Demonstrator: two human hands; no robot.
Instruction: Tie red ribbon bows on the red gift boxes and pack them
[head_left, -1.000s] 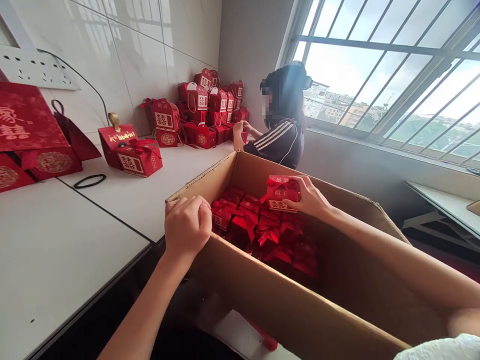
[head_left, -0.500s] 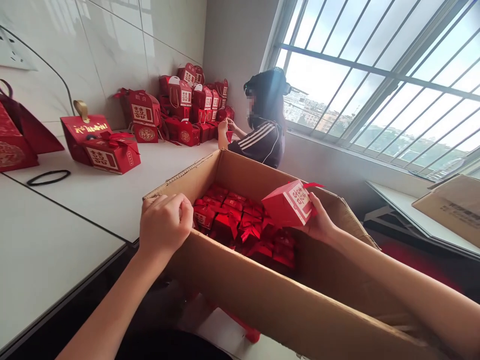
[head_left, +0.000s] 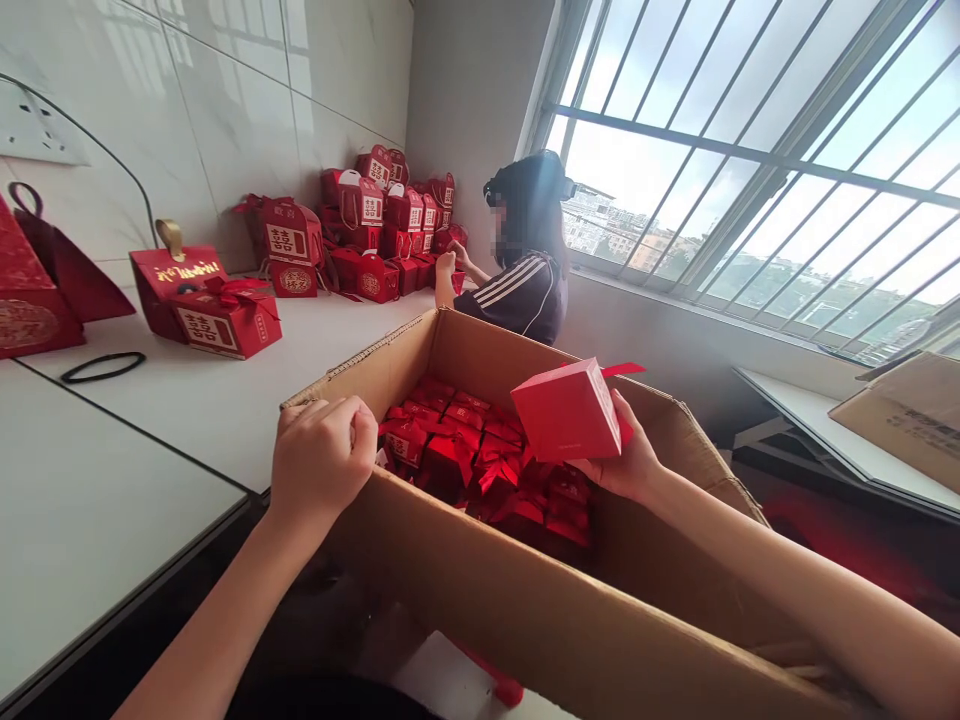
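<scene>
A large open cardboard box (head_left: 525, 570) stands in front of me. My left hand (head_left: 324, 455) is closed over its near left corner, fingers wrapped round the rim. Above the box's inside, my right hand (head_left: 626, 455) holds a red gift box (head_left: 566, 410), tilted, with a plain red side facing me and a ribbon end sticking out to the right. Beneath it, several red gift boxes (head_left: 469, 420) with ribbon bows lie packed together in the cardboard box.
On the white counter (head_left: 187, 400) to the left are a black elastic loop (head_left: 103, 367), a red ribboned box (head_left: 229, 322) and a pile of red boxes (head_left: 367, 235). Another person (head_left: 525, 290) works beyond the carton. A second carton (head_left: 904, 420) rests at right, below the barred window.
My right hand has turned the gift box, so its printed white label now faces away to the right and a plain red side shows. The left hand keeps its grip.
</scene>
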